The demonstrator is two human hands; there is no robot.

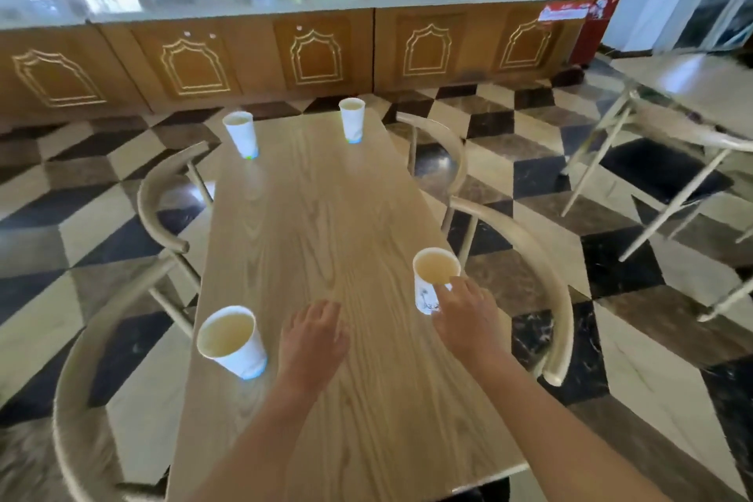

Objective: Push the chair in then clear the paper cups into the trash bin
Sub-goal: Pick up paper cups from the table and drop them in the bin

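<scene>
As right hand fingers touch paper cup, left hand loose, empty.

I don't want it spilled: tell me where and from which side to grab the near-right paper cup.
Grip the near-right paper cup around its upper wall, just below the rim, coming from the near side, where the right hand already touches it. It stands upright, looks nearly full of pale liquid and tapers toward its base, so a light hold high up should keep it level without crushing it.
</scene>
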